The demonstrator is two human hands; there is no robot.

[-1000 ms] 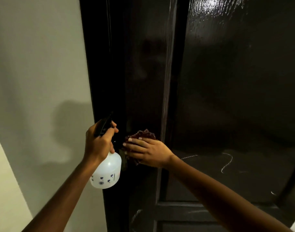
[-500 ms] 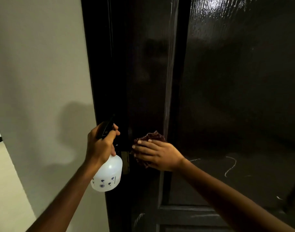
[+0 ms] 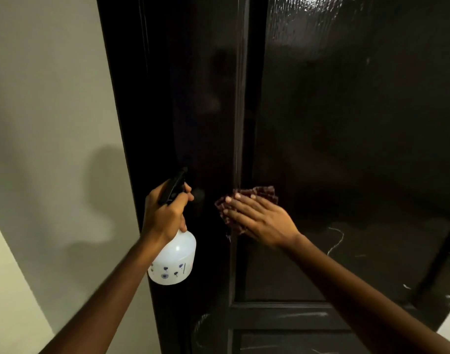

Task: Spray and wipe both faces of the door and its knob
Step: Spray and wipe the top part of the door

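Observation:
A glossy dark door (image 3: pixel 346 123) fills the middle and right of the view. My left hand (image 3: pixel 165 215) grips the neck of a white spray bottle (image 3: pixel 174 259) with a black trigger head, held just left of the door's edge. My right hand (image 3: pixel 257 218) presses a dark red cloth (image 3: pixel 244 200) flat against the door with straight fingers, beside the vertical panel moulding. The knob is not clearly visible in the dark area between my hands.
A pale wall (image 3: pixel 52 123) runs along the left, meeting the dark door frame (image 3: pixel 126 98). White chalk-like scribbles (image 3: pixel 336 238) mark the door's lower panel. A horizontal rail (image 3: pixel 282 315) crosses the door below my arms.
My right hand has slid the cloth to the right across the door, and its fingers now lie flatter. The left hand with the bottle has barely moved.

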